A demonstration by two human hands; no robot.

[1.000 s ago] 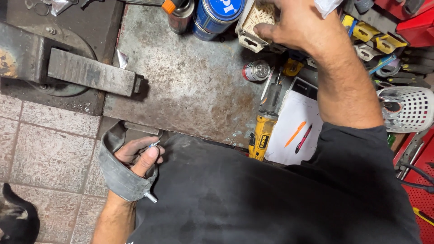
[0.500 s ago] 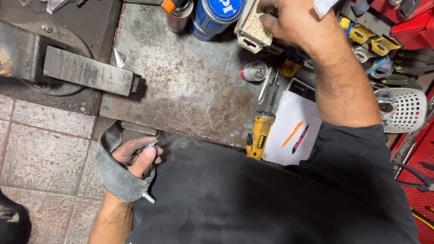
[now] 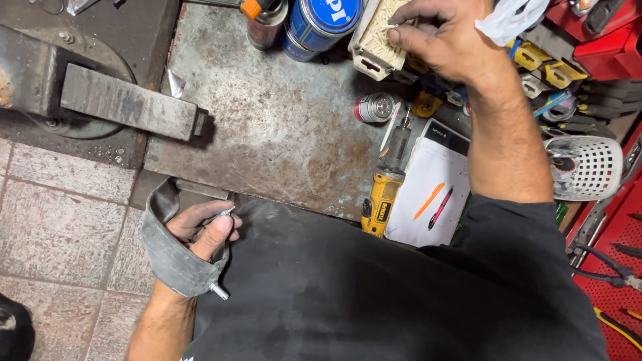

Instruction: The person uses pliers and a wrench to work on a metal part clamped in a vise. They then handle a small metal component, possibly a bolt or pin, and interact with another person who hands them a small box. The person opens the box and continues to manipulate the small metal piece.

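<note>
My left hand (image 3: 200, 230) hangs below the bench edge, closed around a grey curved strap (image 3: 170, 251) with a small metal bolt (image 3: 219, 292) sticking out at its lower end. My right hand (image 3: 447, 41) reaches far across the bench to a cream plastic box (image 3: 374, 37) of small parts, its fingertips pinched at the box's top; what they pinch is too small to tell. My black shirt fills the lower middle of the view.
A worn metal bench top (image 3: 287, 127) carries a blue can (image 3: 321, 23), a spray can (image 3: 264, 20), a small tin (image 3: 374, 107), a yellow rotary tool (image 3: 384, 187), a white notepad with pens (image 3: 428, 197). A heavy steel bar (image 3: 127, 103) lies left. Red tool trays (image 3: 615, 254) stand right.
My right hand has shifted a little over the cream box, fingers now pinching at its top. The left hand has kept hold of the grey strap in about the same place.
</note>
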